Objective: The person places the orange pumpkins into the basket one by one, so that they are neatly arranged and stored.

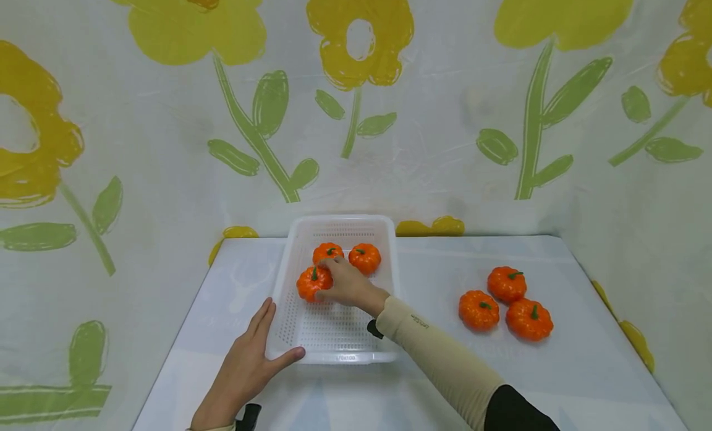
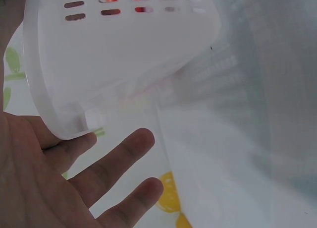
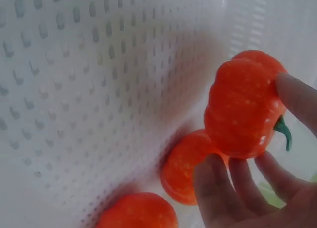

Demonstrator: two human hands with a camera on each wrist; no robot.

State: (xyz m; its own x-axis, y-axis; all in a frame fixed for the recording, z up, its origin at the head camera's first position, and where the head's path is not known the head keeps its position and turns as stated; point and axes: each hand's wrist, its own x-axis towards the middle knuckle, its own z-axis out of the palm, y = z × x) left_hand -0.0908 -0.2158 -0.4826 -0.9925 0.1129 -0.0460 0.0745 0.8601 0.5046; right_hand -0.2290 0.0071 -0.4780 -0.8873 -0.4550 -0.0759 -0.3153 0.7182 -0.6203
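Observation:
A white perforated basket (image 1: 345,357) holds several small orange pumpkins. My right hand (image 1: 351,285) reaches over it and pinches the front-left pumpkin (image 1: 313,285); in the right wrist view the thumb and fingers lie around that pumpkin (image 3: 242,106), its green stem to one side. Behind it are two more pumpkins (image 1: 364,258), (image 3: 141,212). At the basket's front-left corner, my left hand (image 1: 245,363) touches the rim with its fingers spread. In the left wrist view the hand (image 2: 44,173) lies against the basket wall (image 2: 114,49), fingers extended.
Three more orange pumpkins (image 1: 478,310) sit close together on the white table (image 1: 434,381), right of the basket. A cloth with yellow flowers and green leaves (image 1: 434,140) hangs behind the table and on both sides.

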